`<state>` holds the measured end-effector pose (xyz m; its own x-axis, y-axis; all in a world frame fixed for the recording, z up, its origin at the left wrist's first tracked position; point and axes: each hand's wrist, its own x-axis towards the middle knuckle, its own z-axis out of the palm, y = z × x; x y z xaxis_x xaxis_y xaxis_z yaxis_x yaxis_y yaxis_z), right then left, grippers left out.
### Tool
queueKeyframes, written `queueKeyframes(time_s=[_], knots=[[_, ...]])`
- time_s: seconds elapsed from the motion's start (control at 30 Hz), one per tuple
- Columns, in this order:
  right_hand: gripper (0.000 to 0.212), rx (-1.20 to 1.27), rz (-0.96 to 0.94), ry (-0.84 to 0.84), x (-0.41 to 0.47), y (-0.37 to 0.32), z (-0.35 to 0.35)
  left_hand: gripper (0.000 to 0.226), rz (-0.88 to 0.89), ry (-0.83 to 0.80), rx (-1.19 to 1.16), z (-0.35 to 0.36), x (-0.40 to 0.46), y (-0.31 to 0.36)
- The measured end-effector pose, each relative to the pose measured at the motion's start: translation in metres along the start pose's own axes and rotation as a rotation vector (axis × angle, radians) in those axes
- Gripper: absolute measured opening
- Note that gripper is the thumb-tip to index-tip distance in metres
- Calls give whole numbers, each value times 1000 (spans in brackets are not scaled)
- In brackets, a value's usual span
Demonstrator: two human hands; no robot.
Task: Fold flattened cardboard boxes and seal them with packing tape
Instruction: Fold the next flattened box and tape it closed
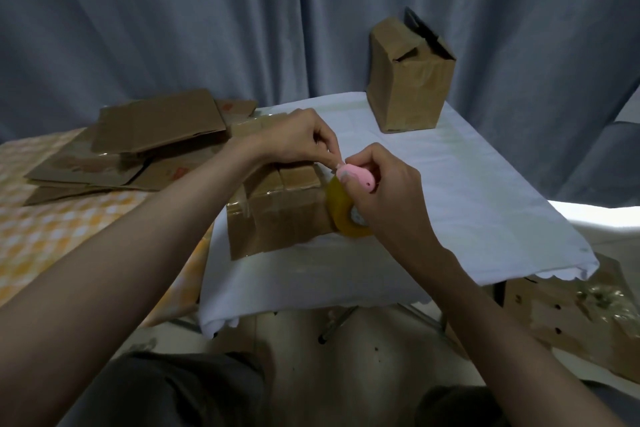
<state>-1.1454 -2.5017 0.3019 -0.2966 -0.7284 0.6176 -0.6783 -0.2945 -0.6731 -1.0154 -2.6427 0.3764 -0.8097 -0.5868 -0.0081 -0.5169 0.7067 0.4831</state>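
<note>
A folded cardboard box (277, 215) stands on the white-clothed table (467, 198), with glossy tape along its top seam and left corner. My right hand (384, 191) grips a small pink cutter (356, 177) and holds a yellowish roll of packing tape (343, 215) against the box's right side. Fingers of my left hand (298, 139) pinch the tape end just above the box's top right edge, touching the cutter's tip. Flattened cardboard boxes (138, 149) lie stacked to the left.
A taller assembled box (408, 80) with loose top flaps stands at the table's far right corner. Another worn box (571, 315) sits on the floor at lower right. A yellow checked cloth (52, 229) covers the surface on the left. Grey curtains hang behind.
</note>
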Motion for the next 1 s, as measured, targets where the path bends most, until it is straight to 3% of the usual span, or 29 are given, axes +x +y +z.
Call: queueKeyframes(time_s=[0.13, 0.37, 0.73, 1.0], knots=[[11, -54, -21, 98, 0, 7, 10, 8, 7, 90, -27, 8, -3, -7], [16, -58, -15, 115, 1, 0, 11, 6, 7, 163, -60, 12, -3, -7], [18, -124, -48, 144, 0, -4, 18, 8, 65, 80, -85, 12, 2, -12], [13, -161, -26, 43, 4, -11, 15, 9, 105, -27, -49, 8, 2, -12]])
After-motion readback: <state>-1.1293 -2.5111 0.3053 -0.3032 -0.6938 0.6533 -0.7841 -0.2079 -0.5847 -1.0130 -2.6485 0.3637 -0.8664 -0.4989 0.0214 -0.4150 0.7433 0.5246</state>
